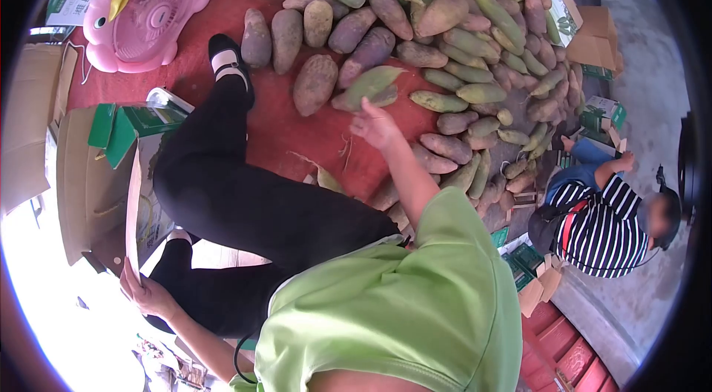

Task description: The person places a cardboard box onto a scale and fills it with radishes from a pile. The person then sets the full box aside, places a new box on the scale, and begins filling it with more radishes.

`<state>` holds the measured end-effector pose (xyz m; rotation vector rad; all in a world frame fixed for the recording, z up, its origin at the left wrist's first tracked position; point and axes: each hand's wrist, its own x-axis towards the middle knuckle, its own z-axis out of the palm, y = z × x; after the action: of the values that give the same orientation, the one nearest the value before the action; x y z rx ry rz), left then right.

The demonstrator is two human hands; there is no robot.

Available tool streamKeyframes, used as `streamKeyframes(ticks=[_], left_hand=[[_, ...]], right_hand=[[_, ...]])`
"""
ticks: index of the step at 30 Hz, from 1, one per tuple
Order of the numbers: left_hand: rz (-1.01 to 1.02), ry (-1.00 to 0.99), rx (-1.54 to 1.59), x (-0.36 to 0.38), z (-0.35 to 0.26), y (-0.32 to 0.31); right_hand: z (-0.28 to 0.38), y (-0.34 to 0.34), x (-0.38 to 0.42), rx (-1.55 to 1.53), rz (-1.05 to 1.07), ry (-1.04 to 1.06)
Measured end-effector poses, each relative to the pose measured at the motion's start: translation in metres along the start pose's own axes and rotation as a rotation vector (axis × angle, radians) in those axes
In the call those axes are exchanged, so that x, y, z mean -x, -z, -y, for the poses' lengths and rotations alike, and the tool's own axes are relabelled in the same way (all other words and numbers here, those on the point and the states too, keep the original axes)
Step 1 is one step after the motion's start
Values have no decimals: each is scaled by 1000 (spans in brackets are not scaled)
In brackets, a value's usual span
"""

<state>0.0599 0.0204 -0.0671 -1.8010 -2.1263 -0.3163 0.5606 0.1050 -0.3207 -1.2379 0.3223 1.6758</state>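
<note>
Red mat (274, 132) lies bare beside right hand (374, 125)

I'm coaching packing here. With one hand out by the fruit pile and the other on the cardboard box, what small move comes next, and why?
Probably close the right hand on the green fruit just beyond its fingers: it reaches that far, open and empty, while the left hand grips the cardboard box edge.

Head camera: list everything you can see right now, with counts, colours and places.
fruits: a large pile, purple-brown and green, on the red mat
red mat: one, under the pile
fan: one, pink, bird-shaped, upper left
cardboard box: one, brown, open, at left
printed cartons: several, white and green, around the pile
other person: one, striped shirt, at right
left hand: on the cardboard box edge
right hand: reaching to a green fruit
</note>
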Motion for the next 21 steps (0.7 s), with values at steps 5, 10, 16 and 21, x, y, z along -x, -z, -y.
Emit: streamKeyframes(ticks=[5, 10, 16, 21], left_hand=[[8, 26, -39, 2, 2, 0], [-22, -2, -45, 2, 1, 0], [35, 129, -5, 2, -4, 2], [8, 93, -78, -6, -8, 8]], right_hand=[[-32, 4, -32, 1614, -47, 514], [19, -42, 13, 2016, -195, 766], [44, -29, -23, 2506, -118, 1254], [49, -44, -18, 2604, -112, 1030]])
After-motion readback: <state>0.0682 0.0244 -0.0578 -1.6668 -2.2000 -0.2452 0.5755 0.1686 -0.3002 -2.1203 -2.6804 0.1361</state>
